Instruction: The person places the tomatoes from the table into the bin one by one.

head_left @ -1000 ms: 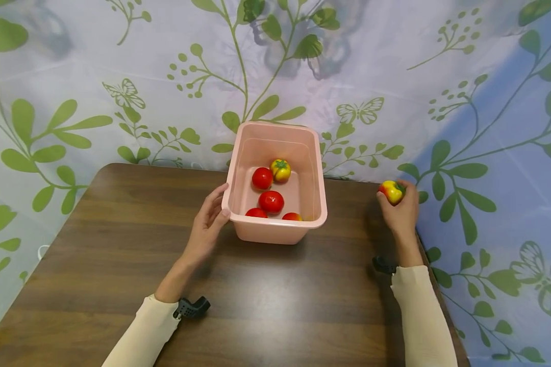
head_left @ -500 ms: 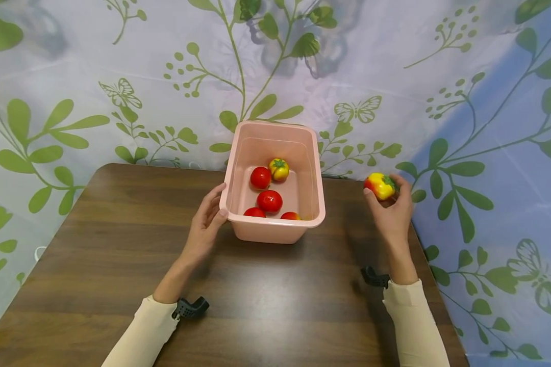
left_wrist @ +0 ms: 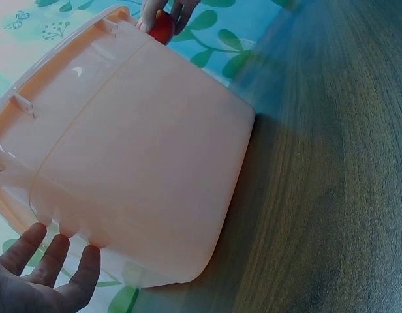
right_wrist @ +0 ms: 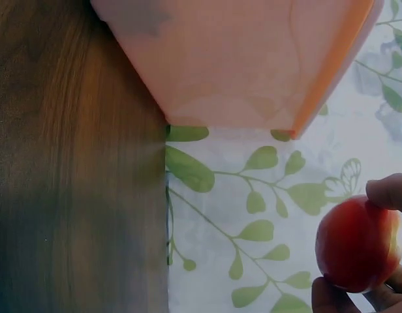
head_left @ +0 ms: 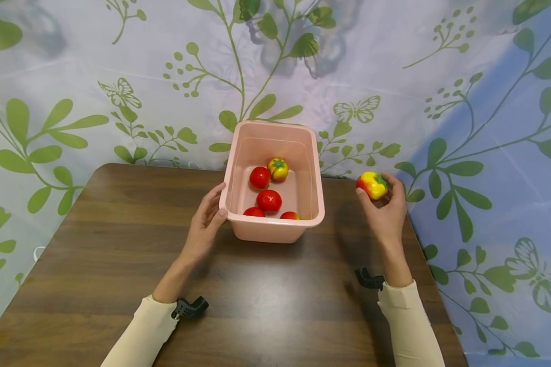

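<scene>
A pink plastic bin [head_left: 267,232] stands toward the back of the table. My left hand [head_left: 203,227] holds its left side, thumb at the rim and fingers on the outer wall; in the left wrist view the fingertips [left_wrist: 91,255] meet that wall. Right of the bin, my right hand [head_left: 386,214] pinches a round red-and-yellow fruit with a green leafy top [head_left: 372,185], raised above the table. Its smooth red side faces the right wrist view. Inside the bin lie red tomatoes [head_left: 269,201] and a yellow fruit with a green top [head_left: 278,169]. The front rim partly hides two pieces.
The dark wooden table [head_left: 119,265] ends at a white cloth [head_left: 165,76] printed with green leaves, which hangs behind and to the right. Each wrist wears a black camera mount [head_left: 190,308]. The bin's far side is close to the cloth.
My right hand has lifted the red-and-yellow fruit from near the table's right back corner and moved it left toward the bin. The left hand has stayed on the bin.
</scene>
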{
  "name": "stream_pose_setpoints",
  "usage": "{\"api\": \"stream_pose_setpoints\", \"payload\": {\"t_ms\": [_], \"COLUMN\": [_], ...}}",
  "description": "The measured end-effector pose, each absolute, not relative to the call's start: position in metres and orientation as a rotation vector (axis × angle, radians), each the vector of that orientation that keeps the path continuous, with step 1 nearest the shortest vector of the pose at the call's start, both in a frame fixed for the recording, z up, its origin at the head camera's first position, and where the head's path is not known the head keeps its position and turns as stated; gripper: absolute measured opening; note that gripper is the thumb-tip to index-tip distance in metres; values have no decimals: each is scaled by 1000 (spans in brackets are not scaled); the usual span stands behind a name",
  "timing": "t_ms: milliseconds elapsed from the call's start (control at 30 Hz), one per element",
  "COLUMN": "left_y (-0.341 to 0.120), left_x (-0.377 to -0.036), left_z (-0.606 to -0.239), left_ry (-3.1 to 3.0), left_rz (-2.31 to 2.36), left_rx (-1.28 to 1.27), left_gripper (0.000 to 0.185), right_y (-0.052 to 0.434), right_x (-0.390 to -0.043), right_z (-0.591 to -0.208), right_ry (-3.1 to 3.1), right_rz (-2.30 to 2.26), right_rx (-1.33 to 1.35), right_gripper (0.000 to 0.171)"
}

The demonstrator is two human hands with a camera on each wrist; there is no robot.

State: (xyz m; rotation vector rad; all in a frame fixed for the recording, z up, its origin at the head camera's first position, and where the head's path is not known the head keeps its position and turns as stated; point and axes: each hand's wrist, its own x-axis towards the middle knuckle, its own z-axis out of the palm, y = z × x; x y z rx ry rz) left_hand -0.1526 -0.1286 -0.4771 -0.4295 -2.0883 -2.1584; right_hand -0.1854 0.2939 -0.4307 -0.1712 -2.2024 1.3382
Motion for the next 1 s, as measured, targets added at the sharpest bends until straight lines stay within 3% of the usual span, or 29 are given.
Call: {"api": "stream_pose_setpoints", "payload": {"t_ms": [567, 1000], "left_y": [-129, -129], "left_x": [-151, -151], "left_z": [-475, -474], "left_ry": [-2075, -2066], "left_rz": [-2170, -2178], "left_rx": [-437, -453], "left_gripper": [59, 60], "right_y": [245, 193], "right_x": [-185, -180], "right_z": [-400, -398], "right_ry": [-2175, -2275], "right_rz": [1401, 1413], "right_rx": [102, 353], "right_gripper": [67, 67]}}
